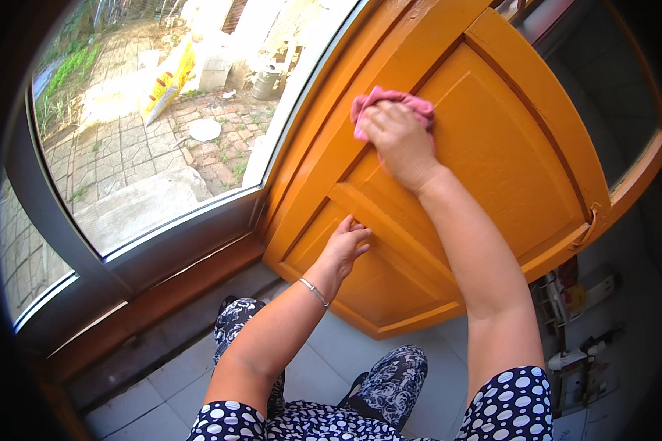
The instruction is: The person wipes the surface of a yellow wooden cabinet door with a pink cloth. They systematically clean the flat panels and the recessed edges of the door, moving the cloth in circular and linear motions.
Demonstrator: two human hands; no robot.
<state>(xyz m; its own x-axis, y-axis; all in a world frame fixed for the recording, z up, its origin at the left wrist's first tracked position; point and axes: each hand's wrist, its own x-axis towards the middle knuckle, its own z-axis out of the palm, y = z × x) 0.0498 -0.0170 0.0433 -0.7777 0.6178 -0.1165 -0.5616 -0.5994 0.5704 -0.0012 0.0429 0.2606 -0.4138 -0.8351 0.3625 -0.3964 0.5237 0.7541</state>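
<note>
An orange painted wooden door (507, 138) with recessed panels fills the upper right of the head view. My right hand (400, 140) presses a crumpled pink cloth (397, 99) against the door's vertical frame member, near the edge of the large panel. Lower and to the left, my left hand (350, 245), with a silver bracelet at the wrist, is at the lower crosspiece. Its fingers are apart and hold nothing; whether the fingertips touch the wood I cannot tell. A metal door handle (589, 229) sits at the door's right side.
To the left stands a metal-framed screen door (182, 220) above a reddish-brown sill (198, 286). Outside lie paving, a stone step (149, 204), a yellow sack (168, 82) and a metal can (266, 80). Grey floor tiles (320, 366) are around my legs. Shelves with items stand at the right.
</note>
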